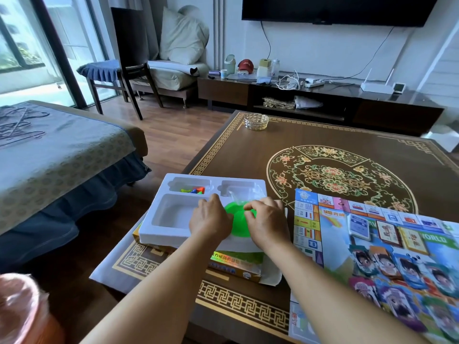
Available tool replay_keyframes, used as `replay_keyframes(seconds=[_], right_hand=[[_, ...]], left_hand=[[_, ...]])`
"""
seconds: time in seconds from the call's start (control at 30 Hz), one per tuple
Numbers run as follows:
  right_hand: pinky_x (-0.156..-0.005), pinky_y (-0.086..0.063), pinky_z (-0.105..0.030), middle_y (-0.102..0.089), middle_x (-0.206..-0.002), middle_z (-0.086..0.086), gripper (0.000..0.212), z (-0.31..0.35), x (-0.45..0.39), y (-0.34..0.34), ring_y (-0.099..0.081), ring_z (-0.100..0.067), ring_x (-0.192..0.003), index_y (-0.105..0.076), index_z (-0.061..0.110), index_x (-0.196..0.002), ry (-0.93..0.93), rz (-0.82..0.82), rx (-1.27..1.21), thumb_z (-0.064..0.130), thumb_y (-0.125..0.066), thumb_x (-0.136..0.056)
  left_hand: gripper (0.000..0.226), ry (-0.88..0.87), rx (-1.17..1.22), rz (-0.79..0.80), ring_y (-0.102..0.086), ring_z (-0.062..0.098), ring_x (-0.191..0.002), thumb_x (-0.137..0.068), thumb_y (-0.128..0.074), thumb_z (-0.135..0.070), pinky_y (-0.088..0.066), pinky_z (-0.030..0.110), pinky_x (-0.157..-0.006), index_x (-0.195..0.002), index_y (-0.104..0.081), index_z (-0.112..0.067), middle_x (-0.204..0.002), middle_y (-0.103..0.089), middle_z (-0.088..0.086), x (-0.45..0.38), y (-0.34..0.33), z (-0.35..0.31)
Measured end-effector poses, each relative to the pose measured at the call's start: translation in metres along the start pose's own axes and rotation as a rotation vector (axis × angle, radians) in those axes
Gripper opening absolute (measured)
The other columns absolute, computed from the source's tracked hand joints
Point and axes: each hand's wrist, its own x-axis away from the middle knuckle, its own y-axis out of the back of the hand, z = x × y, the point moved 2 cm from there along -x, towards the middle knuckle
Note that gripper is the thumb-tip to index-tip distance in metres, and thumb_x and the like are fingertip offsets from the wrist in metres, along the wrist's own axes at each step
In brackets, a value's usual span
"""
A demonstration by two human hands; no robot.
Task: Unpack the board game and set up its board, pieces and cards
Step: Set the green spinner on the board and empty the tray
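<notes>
A white plastic tray (159, 207) lies on the game box (236, 268) at the table's left front. Small coloured pieces (193, 190) sit in its top left compartment. Over the tray both hands hold a bright green plastic piece (238, 222) wrapped in a clear bag (244, 194). My left hand (210, 220) grips its left side, my right hand (264, 223) pinches the bag at its top. To the right the paper game board (330, 244) lies unfolded, with card stacks (387, 232) and character cards (409, 271) laid on it.
The brown patterned table (335, 155) carries a glass ashtray (256, 121) at its far side. A bed (57, 155) stands to the left, a chair (129, 70) and a TV cabinet (323, 95) behind. An orange bin with a plastic liner (22, 311) is at lower left.
</notes>
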Motion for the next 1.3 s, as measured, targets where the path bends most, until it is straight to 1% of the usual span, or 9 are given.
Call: replay_keyframes(seconds=[0.13,0.3,0.63,0.77,0.87,0.97,1.1,1.23,1.3], right_hand=[[-0.095,-0.033,-0.029,-0.044,-0.128,-0.007,0.028,-0.011,0.000,0.000,-0.038,-0.026,-0.119,-0.050,0.018,-0.118,-0.206,0.018,0.001,0.020,-0.055,-0.090],[-0.092,-0.043,-0.034,-0.048,-0.129,-0.011,0.037,-0.012,-0.002,-0.001,-0.050,-0.028,-0.116,-0.043,0.011,-0.124,-0.324,0.077,-0.080,0.020,-0.057,-0.091],[-0.083,-0.044,-0.032,-0.048,-0.126,-0.011,0.031,-0.012,-0.004,0.005,-0.055,-0.029,-0.109,-0.047,0.014,-0.124,-0.249,0.068,0.007,0.013,-0.047,-0.093],[-0.090,-0.041,-0.032,-0.038,-0.131,-0.010,0.045,-0.020,-0.003,0.002,-0.046,-0.029,-0.118,-0.041,0.026,-0.137,-0.179,0.204,0.021,0.018,-0.043,-0.093],[-0.095,-0.039,-0.032,-0.030,-0.135,-0.011,0.055,-0.021,-0.005,0.001,-0.038,-0.030,-0.125,-0.033,0.034,-0.142,-0.175,0.301,0.005,0.015,-0.045,-0.092],[-0.092,-0.039,-0.032,-0.032,-0.130,-0.010,0.052,-0.020,-0.012,0.002,-0.039,-0.031,-0.121,-0.040,0.035,-0.135,-0.185,0.311,0.032,0.012,-0.050,-0.089],[-0.087,-0.040,-0.031,-0.031,-0.127,-0.008,0.041,-0.015,-0.024,0.005,-0.042,-0.030,-0.117,-0.050,0.027,-0.122,-0.234,0.291,0.046,0.006,-0.049,-0.087],[-0.091,-0.039,-0.031,-0.031,-0.128,-0.010,0.038,-0.015,-0.028,0.007,-0.041,-0.032,-0.120,-0.055,0.022,-0.118,-0.251,0.280,0.041,0.002,-0.046,-0.087],[-0.091,-0.038,-0.030,-0.033,-0.127,-0.011,0.036,-0.018,-0.026,0.007,-0.040,-0.032,-0.120,-0.057,0.020,-0.115,-0.252,0.255,0.011,0.000,-0.045,-0.088]], left_hand=[[0.043,0.038,-0.038,0.039,-0.050,0.033,-0.119,-0.087,-0.059,-0.029,-0.044,0.041,-0.090,-0.122,-0.040,-0.013,-0.127,-0.047,0.012,-0.003,0.001,-0.004],[0.037,0.011,-0.075,-0.026,-0.053,0.034,-0.117,-0.088,-0.052,-0.011,-0.045,0.041,-0.091,-0.124,-0.044,-0.007,-0.128,-0.049,0.015,-0.001,0.004,-0.013],[0.033,-0.082,-0.135,-0.047,-0.053,0.035,-0.112,-0.090,-0.048,-0.012,-0.046,0.043,-0.085,-0.123,-0.047,-0.014,-0.123,-0.045,0.014,0.007,0.002,-0.017],[0.049,-0.173,-0.120,0.024,-0.035,0.031,-0.126,-0.090,-0.042,-0.013,-0.043,0.044,-0.093,-0.136,-0.043,-0.029,-0.130,-0.034,0.011,-0.001,-0.007,-0.010],[0.056,-0.229,-0.188,0.035,-0.026,0.031,-0.130,-0.089,-0.046,-0.015,-0.039,0.042,-0.099,-0.142,-0.037,-0.033,-0.131,-0.031,0.011,-0.007,-0.011,-0.010],[0.049,-0.252,-0.189,0.027,-0.030,0.030,-0.128,-0.088,-0.049,-0.012,-0.038,0.041,-0.099,-0.133,-0.048,-0.031,-0.129,-0.036,0.010,-0.014,-0.009,-0.018],[0.039,-0.207,-0.181,0.040,-0.039,0.030,-0.124,-0.087,-0.050,-0.010,-0.041,0.041,-0.098,-0.125,-0.054,-0.016,-0.130,-0.045,0.012,-0.022,-0.009,-0.026],[0.026,-0.183,-0.195,0.068,-0.052,0.033,-0.113,-0.085,-0.048,-0.010,-0.042,0.034,-0.092,-0.104,-0.065,-0.004,-0.119,-0.058,0.017,-0.024,-0.009,-0.031],[0.027,-0.144,-0.168,0.102,-0.058,0.031,-0.109,-0.087,-0.047,-0.012,-0.045,0.033,-0.089,-0.103,-0.065,-0.002,-0.115,-0.063,0.017,-0.026,-0.006,-0.030]])
